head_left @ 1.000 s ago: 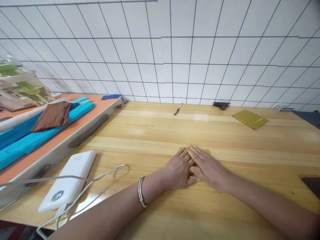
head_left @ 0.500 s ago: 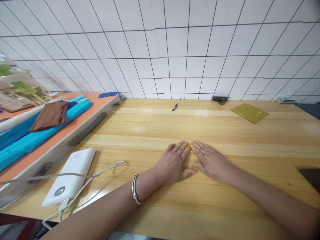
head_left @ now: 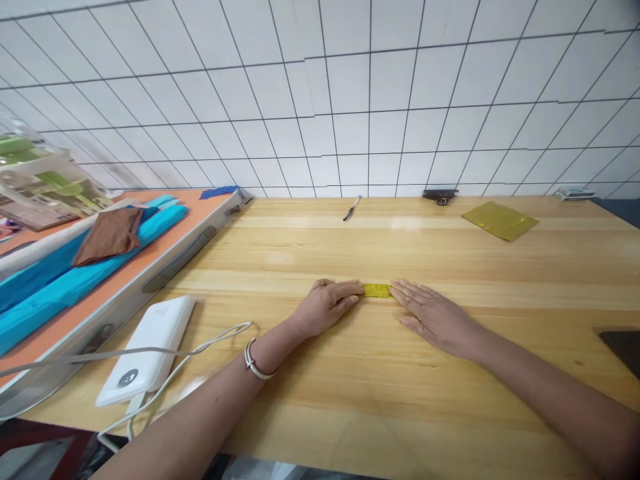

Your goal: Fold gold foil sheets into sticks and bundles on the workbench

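Note:
A narrow strip of shiny yellow folded paper lies flat on the wooden table, running left to right between my hands. At its left end, my left hand has thumb and fingers drawn together on the strip. My right hand lies palm down with fingers stretched out, the fingertips pressing the strip's right end. Both ends are partly covered by fingers. Farther back on the right rests a flat gold-yellow sheet with a glossy surface.
A pen and a black clip-like object lie near the tiled wall. To the left are a white power bank with cable and an orange-topped case bearing blue rolls and brown cloth. A dark flat object sits at right.
My left hand has slid left and its fingers have drawn together, uncovering the middle of the yellow strip. My right hand has shifted slightly right and stays flat. The view has shifted a little.

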Available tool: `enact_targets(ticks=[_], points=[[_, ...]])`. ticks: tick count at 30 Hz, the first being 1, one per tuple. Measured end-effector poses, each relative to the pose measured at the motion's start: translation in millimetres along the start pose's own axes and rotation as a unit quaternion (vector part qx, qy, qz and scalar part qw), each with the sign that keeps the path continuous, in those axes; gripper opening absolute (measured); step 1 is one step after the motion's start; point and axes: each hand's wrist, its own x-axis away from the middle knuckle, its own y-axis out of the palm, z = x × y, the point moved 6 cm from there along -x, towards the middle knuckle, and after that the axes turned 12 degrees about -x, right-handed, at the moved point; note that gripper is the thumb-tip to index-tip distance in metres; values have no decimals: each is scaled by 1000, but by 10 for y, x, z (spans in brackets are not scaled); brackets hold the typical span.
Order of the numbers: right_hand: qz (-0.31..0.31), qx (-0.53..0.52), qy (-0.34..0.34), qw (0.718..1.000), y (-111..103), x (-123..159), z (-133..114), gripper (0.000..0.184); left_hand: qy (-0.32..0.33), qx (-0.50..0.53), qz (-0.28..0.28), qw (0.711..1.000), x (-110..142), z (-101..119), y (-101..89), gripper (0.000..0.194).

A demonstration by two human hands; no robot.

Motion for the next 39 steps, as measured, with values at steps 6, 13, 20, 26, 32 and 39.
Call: enact_targets(ticks=[6,13,20,26,32,39], points=[[-27,-49,-28,998,-93,55,71,53,-38,9,6,999,-148,-113,-45,24],[78,-95,-20,992,-119,-50,197,33,-74,24,44,996,-310,-160,-14,13],[125,-155,32,979,-229,-282,327,12,-27,-21,-30,999,-465,-255,-1,30],[98,-117,99,983,-300,-316,438,30,0,-17,-129,992,-608,-209,-21,22],[59,-113,100,987,-306,-321,405,20,8,-28,-110,993,-613,-184,-30,15],[99,-179,124,971,-271,-263,394,11,-10,33,-71,997,-525,-84,-85,7]])
